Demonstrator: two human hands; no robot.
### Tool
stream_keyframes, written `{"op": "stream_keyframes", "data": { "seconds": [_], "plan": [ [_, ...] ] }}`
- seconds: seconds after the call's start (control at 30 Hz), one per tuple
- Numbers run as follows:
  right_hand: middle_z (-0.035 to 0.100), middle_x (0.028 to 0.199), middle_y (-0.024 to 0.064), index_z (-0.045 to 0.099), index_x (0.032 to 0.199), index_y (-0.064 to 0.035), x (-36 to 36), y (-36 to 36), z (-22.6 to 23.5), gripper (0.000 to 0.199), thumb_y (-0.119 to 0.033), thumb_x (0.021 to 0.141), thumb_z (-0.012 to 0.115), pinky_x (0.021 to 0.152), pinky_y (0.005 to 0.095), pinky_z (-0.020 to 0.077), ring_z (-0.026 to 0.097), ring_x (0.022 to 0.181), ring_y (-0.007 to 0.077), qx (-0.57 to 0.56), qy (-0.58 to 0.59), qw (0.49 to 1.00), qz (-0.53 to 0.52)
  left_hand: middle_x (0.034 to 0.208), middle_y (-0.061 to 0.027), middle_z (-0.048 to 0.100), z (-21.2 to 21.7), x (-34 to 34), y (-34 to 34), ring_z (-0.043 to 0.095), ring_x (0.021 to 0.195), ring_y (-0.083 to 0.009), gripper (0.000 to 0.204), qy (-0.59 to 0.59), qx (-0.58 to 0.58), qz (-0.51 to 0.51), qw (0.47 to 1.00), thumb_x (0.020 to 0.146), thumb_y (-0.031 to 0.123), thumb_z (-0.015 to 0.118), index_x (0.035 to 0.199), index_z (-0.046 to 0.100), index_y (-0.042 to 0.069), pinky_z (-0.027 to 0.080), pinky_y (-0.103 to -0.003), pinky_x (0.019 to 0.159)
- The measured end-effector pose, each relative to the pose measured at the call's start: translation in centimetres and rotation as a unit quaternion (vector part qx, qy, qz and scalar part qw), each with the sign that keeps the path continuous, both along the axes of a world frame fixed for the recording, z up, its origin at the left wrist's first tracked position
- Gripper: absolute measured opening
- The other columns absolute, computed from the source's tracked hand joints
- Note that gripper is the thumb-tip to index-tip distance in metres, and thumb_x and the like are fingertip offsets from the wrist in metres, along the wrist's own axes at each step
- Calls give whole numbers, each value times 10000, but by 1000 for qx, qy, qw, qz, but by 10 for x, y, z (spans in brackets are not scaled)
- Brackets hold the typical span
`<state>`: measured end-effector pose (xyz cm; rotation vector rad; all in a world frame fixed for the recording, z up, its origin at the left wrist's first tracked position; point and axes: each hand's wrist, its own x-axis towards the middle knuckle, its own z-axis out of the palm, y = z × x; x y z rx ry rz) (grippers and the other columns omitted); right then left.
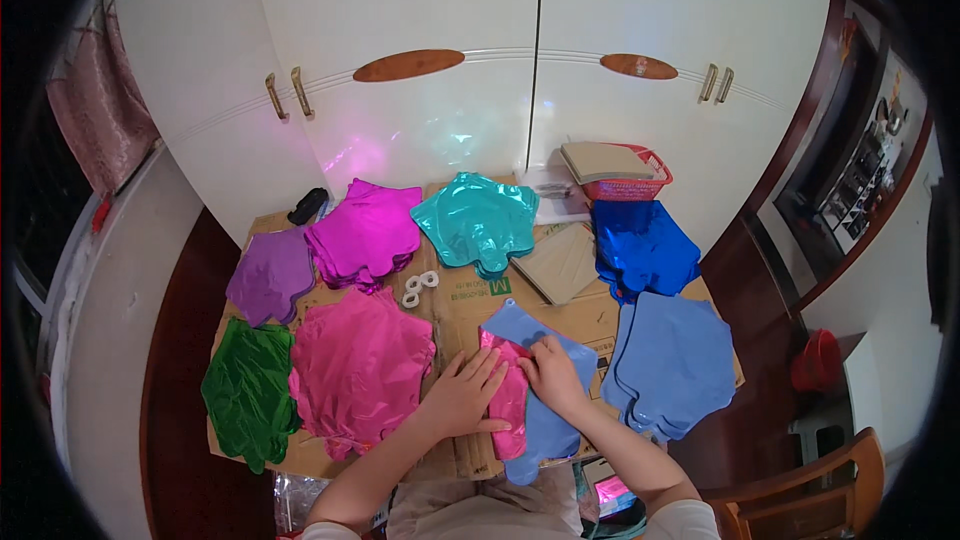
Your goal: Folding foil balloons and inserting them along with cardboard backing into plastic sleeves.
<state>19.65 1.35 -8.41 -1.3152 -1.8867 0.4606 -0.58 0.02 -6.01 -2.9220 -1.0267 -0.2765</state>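
A pink flat foil balloon (510,412), folded into a narrow strip, lies on top of a light blue flat foil balloon (548,432) in front of me. My left hand (462,398) rests on the pink foil's left side, fingers stretched out and spread. At its upper right edge, the fingers of my right hand (555,377) are curled and pinch the pink foil. Part of the blue balloon is hidden under the pink one and my right hand. A larger pile of pink foil balloons (362,372) lies to the left of my left hand.
Around the cardboard (450,290) lie foil piles: green (250,390), purple (272,275), magenta (368,230), teal (478,220), dark blue (645,248), light blue (675,360). Small white rolls (415,288) and a cardboard sheet (562,265) lie between. A red basket (640,187) stands behind; a wooden chair (815,495) is at lower right.
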Motion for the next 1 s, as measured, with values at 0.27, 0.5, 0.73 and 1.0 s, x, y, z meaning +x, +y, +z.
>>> {"op": "stream_keyframes", "data": {
  "seconds": [0.27,0.5,0.73,1.0],
  "plan": [
    [528,1022,176,538,960,14,-6,-5,9,286,-151,774,681,819,442,436,518,972,364,104,-13,992,-63,1370,-242,384,3,3,-1,335,1307,-335,929,14,-3,7,1000,739,692,522,1328,408,-16,293,-495,1028],
    [519,1189,144,536,1176,-24,4,-55,16,510,-333,789,657,928,398,409,498,1117,307,64,-205,968,131,1395,-248,347,-1,5,-3,295,1330,-341,1052,25,-13,24,999,683,750,523,1341,366,-55,273,-488,1039],
    [482,1291,158,502,1246,-22,10,-60,20,594,-404,808,622,1010,431,363,448,1214,312,35,-217,963,153,1437,-273,267,7,2,21,232,1365,-354,1141,82,-43,51,994,632,795,526,1370,322,-52,198,-513,1076],
    [408,1381,182,432,1322,-21,20,-65,24,872,-629,721,606,1059,496,282,363,1300,320,39,-292,940,173,1422,-286,285,-4,-3,34,232,1360,-376,1161,18,-17,-19,1000,615,793,542,1371,314,-58,157,-568,1079]
  ]
}}
